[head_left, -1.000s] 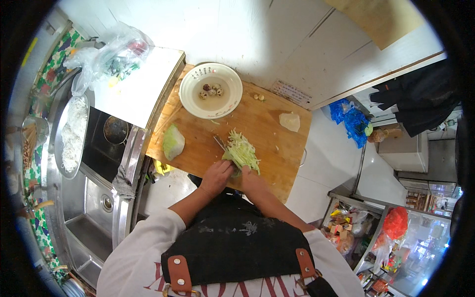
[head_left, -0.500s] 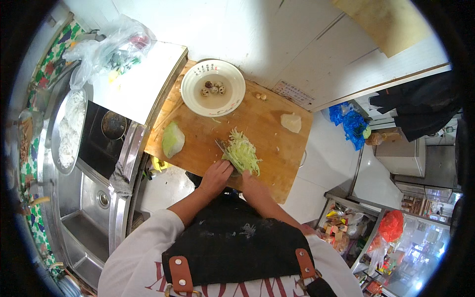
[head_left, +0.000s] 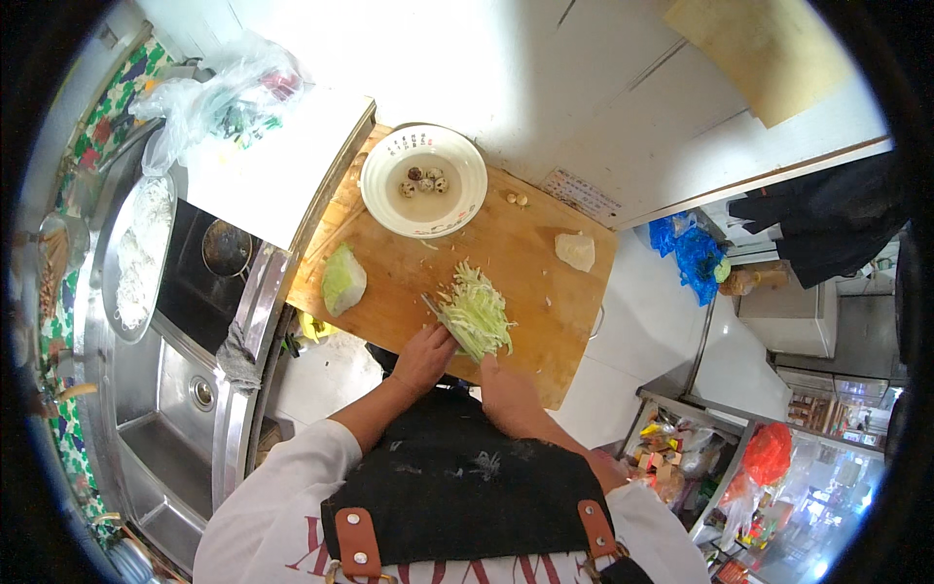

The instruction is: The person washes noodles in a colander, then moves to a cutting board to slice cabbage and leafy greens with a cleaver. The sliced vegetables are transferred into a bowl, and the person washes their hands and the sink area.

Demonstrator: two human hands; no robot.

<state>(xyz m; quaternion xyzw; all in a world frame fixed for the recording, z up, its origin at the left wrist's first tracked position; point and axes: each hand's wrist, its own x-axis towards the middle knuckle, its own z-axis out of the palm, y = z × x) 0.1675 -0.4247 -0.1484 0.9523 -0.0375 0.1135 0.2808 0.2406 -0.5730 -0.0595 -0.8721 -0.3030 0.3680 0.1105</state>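
A mound of shredded pale green cabbage (head_left: 475, 310) lies on the wooden cutting board (head_left: 389, 263). Against its near left side stands a knife blade (head_left: 435, 310), partly hidden. My right hand (head_left: 510, 397) is closed around the knife's handle at the board's near edge. My left hand (head_left: 425, 358) rests beside the blade with fingers pressed together and bent; whatever lies under them is hidden. A larger cabbage piece (head_left: 343, 279) sits to the left. Beyond the shreds is a white bowl (head_left: 374, 182) with several speckled quail eggs (head_left: 426, 181) in liquid.
Garlic cloves (head_left: 518, 200) and a pale flat piece (head_left: 575, 252) lie farther right on the board. At left are a steel sink (head_left: 165, 477), a basin of white noodle-like strands (head_left: 146, 253) and a white surface (head_left: 292, 165) with a plastic bag (head_left: 219, 97). Shelves (head_left: 671, 457) stand at right.
My right hand has shifted a little toward me, and more of the blade shows beside the shreds. My left hand stays next to the blade. The whole view has shifted slightly.
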